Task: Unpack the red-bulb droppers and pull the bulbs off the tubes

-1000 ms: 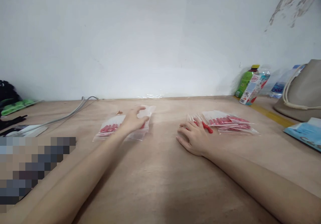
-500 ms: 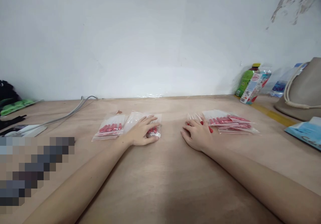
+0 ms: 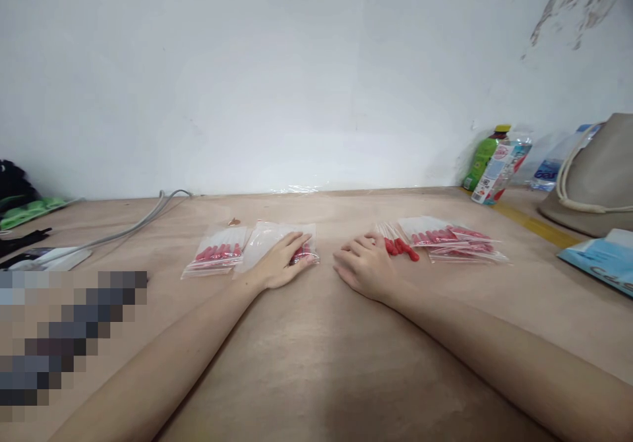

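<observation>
A: Where does the handled item lie, and how does each grip stand?

B: The plastic bag (image 3: 256,239) with red contents lies just left of centre, partly beneath the left hand (image 3: 281,264); that grip is fairly wide, the thumb parted from the fingers. The right hand (image 3: 366,267) is curled beside the loose red-ended pieces (image 3: 401,247); whether its grip contains anything cannot be told.

A: What could go wrong?

B: Sideways pressure from the left palm could skid the slick plastic into the neighbouring bag (image 3: 217,251). A brush of the right hand could scatter the loose pieces or push them against the bag stack (image 3: 452,241) just beside them.

A: And the setting?

B: The worktop (image 3: 277,376), pale brown and wood-like, meets a whitish wall (image 3: 297,86) with a flaked patch (image 3: 576,6) at upper right. A grey cable (image 3: 128,227) crosses at left; at right are a green bottle (image 3: 482,161), a beige corded item (image 3: 606,165), a yellow strip (image 3: 544,227) and a blue packet (image 3: 596,260).
</observation>
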{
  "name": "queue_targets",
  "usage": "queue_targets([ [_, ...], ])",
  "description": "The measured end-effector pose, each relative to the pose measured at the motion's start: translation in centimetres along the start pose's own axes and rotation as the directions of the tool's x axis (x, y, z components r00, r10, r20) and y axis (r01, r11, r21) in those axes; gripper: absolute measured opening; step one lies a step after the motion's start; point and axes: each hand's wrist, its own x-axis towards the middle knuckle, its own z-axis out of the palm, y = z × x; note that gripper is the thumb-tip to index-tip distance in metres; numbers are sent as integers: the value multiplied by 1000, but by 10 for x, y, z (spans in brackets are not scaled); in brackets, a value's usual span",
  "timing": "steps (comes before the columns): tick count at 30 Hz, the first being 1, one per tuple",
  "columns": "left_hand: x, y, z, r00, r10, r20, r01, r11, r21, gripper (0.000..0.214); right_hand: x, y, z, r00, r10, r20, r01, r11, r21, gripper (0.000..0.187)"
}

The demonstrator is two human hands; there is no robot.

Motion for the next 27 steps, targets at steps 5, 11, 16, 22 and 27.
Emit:
queue_targets([
  [5,1,-1,1,1000,22,-22,-22,1000,-18,54,23,-19,17,993,81,82,-87,993,75,22],
  [11,1,0,0,998,50,-29,-51,998,-34,53,33,-21,21,987,51,155,-104,929,355,27],
  [16,-1,1,0,999,50,21,-50,999,0,65,35,-14,26,971,154,181,-224,850,478,28],
  [22,-2,-1,-1,998,53,33,-55,996,67,72,21,-2,18,934,327,143,-357,838,413,31],
  [27,-3,11,-1,960,271,-66,-261,957,130,58,1,5,6,961,271,55,-275,913,300,24],
])
